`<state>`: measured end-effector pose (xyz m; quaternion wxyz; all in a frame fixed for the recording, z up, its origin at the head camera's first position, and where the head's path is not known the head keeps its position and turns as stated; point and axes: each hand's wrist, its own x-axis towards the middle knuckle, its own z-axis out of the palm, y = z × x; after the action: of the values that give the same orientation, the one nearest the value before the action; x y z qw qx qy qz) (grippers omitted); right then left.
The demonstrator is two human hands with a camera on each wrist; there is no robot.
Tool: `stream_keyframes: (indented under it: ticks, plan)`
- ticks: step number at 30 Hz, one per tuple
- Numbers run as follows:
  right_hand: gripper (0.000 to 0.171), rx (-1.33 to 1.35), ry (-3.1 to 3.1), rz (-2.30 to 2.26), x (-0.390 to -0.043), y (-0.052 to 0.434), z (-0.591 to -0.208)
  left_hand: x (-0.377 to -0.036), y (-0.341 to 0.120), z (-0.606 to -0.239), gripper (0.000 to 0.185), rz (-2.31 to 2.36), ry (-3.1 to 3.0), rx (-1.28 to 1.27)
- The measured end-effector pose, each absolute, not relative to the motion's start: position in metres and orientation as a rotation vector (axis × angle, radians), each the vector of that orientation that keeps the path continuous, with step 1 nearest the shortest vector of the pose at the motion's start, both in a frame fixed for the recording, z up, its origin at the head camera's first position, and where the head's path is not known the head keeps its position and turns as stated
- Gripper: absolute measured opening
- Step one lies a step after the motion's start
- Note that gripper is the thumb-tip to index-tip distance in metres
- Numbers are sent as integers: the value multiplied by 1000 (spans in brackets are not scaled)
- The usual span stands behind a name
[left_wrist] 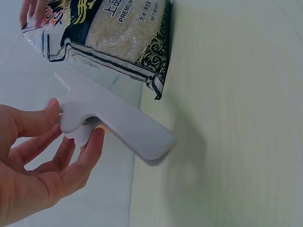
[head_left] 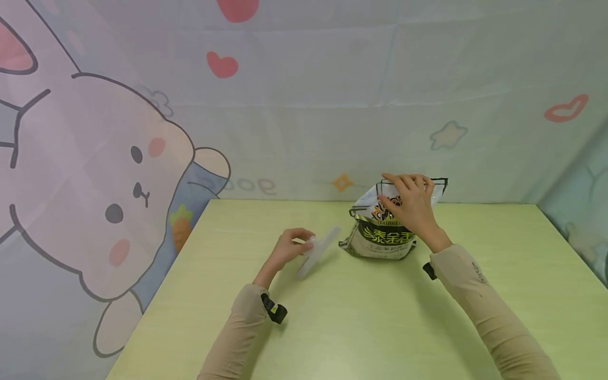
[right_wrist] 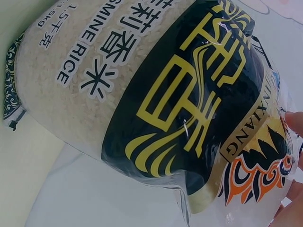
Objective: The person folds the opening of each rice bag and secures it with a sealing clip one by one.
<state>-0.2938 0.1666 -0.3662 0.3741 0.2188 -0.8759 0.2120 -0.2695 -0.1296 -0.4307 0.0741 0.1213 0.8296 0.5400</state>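
Right hand [head_left: 410,203] grips the rice bag [head_left: 385,237] top upright on the desk [head_left: 332,316], left hand [head_left: 287,248] pinches the white sealing clip [head_left: 319,250]; clip not yet on.

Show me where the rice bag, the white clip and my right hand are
rice bag [head_left: 383,241], head view, on its dark printed front.
white clip [left_wrist: 124,124], left wrist view, on its long arm.
right hand [head_left: 412,203], head view, on its back.
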Motion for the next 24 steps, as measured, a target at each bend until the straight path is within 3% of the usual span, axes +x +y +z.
stream_keyframes:
  ticks: [24]
  plan:
    - [47, 554, -2242, 542, -294, 169, -369, -279, -117, -428, 30, 1769, 2546, 419]
